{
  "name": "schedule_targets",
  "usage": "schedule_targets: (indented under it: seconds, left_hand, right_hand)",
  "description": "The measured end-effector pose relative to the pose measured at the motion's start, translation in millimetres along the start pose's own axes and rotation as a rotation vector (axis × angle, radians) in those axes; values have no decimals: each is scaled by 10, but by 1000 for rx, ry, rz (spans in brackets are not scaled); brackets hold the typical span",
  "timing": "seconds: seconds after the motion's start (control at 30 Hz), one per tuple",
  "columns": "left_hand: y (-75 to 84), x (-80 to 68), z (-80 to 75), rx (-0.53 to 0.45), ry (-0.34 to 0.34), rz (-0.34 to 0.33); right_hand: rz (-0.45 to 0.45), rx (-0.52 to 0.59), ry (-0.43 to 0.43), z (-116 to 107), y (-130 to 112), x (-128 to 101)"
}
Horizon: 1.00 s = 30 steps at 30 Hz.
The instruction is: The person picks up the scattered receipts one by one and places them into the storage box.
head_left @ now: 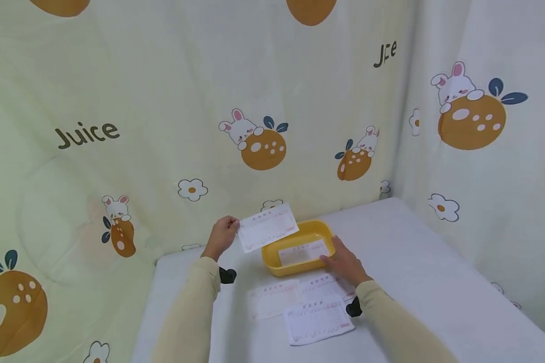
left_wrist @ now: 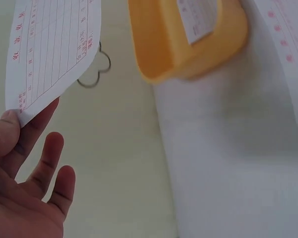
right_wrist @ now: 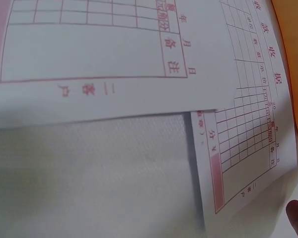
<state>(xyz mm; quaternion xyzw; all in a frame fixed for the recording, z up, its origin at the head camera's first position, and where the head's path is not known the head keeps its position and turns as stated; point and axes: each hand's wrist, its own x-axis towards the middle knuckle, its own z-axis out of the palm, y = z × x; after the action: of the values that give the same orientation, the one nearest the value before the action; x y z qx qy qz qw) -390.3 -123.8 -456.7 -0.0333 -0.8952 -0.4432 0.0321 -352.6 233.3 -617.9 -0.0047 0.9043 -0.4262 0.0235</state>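
My left hand [head_left: 221, 237] pinches a printed receipt slip [head_left: 268, 228] by its left end, thumb on top, holding it up beside and partly over a yellow plastic basin [head_left: 279, 272]. In the left wrist view the slip [left_wrist: 52, 54] shows red print and ruled lines, and the other fingers are spread loosely below. Inside the basin lies another receipt slip [head_left: 302, 252]. My right hand [head_left: 348, 263] holds the basin's near right corner between thumb and fingers. Only one fingertip [right_wrist: 297, 218] of it shows in the right wrist view.
Three more receipt slips lie on the white table in front of the basin: one at left [head_left: 272, 301], one at right [head_left: 324, 288] and a nearer one [head_left: 318, 322] overlapping them. A patterned curtain [head_left: 154, 151] hangs behind the table [head_left: 409, 282].
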Motion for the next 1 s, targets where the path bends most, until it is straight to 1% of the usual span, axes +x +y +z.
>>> schedule_targets:
  seconds: [0.1,0.27,0.43,0.5,0.63,0.77,0.93,1.0]
  left_hand:
    - [63,46,150,-17,-18,16]
    - [135,101,381,-24,-34,24]
    - [293,180,585,-52,-61,55]
    - [358,211,656,-63,-68,57]
    - [371,222,732,-74,-75,34]
    - [353,235,764,-75,-79,29]
    - [298,275,793,-59,-81,50]
    - [253,272,809,-55,-77,63]
  right_hand:
    - [26,4,3,56,-2,-56]
    - [28,1,15,160,38,-107]
    - [3,2,69,136,71,-42]
    - [-2,2,80,100,65,-16]
    - [6,22,80,125,52,-20]
    - [-5,32,89,123,41,-40]
    - [-20,35,113,115,38,-42]
    - [-18,36,117,128,40,-55]
